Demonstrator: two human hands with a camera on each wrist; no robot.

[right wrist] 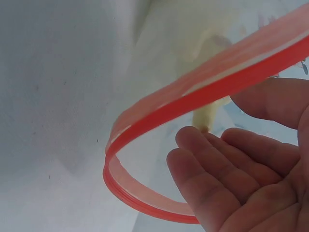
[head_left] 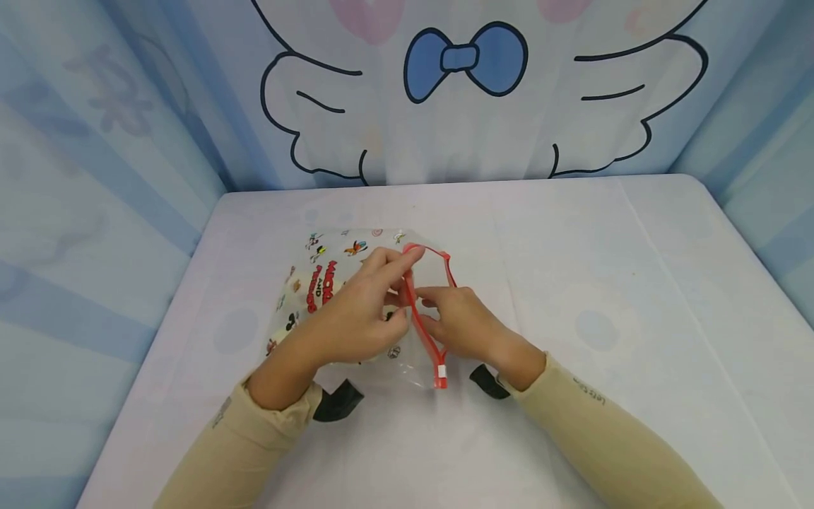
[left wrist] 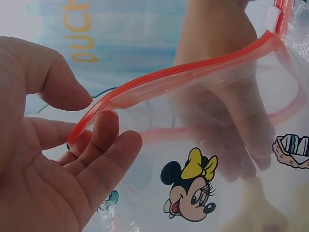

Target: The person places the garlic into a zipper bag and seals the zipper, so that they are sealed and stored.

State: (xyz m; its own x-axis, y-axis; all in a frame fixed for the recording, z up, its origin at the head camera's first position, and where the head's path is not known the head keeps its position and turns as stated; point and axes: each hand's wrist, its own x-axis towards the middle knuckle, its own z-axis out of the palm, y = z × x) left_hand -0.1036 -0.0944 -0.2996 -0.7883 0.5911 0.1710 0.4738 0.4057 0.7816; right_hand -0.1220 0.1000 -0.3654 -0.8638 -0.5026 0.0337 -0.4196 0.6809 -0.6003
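A clear plastic zip bag (head_left: 305, 332) with cartoon prints lies on the table, its red zip mouth (head_left: 420, 325) spread apart towards the right. My left hand (head_left: 365, 311) holds the red rim near its far end, with thumb and fingers on either side of it in the left wrist view. My right hand (head_left: 461, 318) reaches into the mouth from the right. Its fingers (right wrist: 207, 169) are loosely bent with nothing seen between them. Something pale yellow (right wrist: 205, 116) shows beyond the fingertips in the right wrist view; what it is, I cannot tell.
A white slider (head_left: 441, 370) sits at the near end of the red zip. Black straps (head_left: 340, 401) hang by both wrists. The pale table (head_left: 604, 396) meets a printed curtain (head_left: 458, 141) at the back, with blue curtains at both sides.
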